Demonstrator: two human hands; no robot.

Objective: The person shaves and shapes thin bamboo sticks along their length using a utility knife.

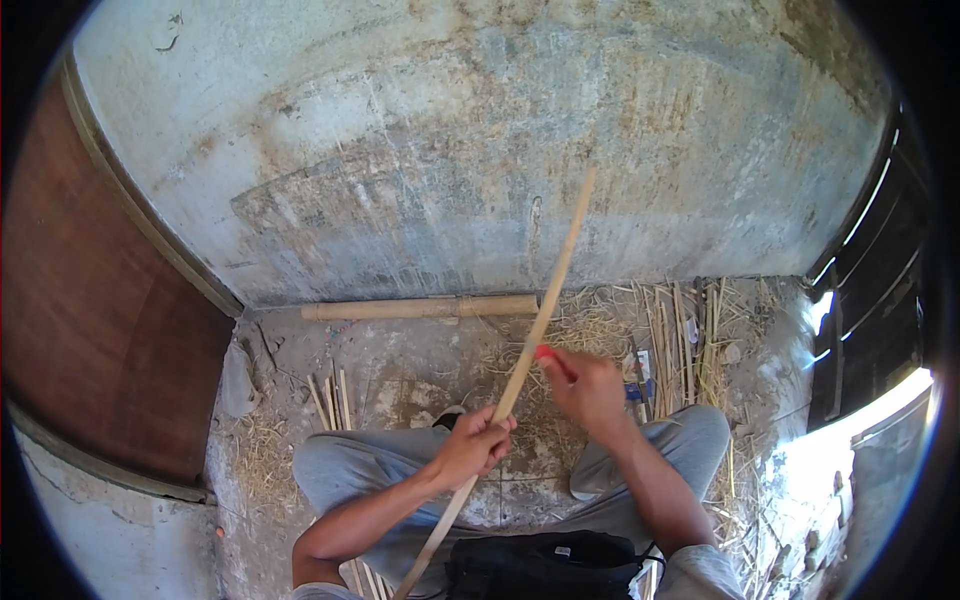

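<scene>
A long, pale bamboo strip [540, 325] runs at a slant from my lap up past my knees, its far end in front of the wall. My left hand [474, 442] is closed around the strip near its middle. Just right of the strip, my right hand [590, 392] is closed on a small red object [548, 354]. Most of that object is hidden by the fingers, so its kind does not show. It sits close beside the strip; whether it touches I cannot tell.
A bamboo pole [420, 308] lies along the stained wall [420, 180]. Split bamboo sticks [690, 340] and shavings [600, 320] cover the floor at right. More thin sticks [335, 400] lie at left. A black bag [545, 565] rests on my lap. A brown door panel [110, 290] stands left.
</scene>
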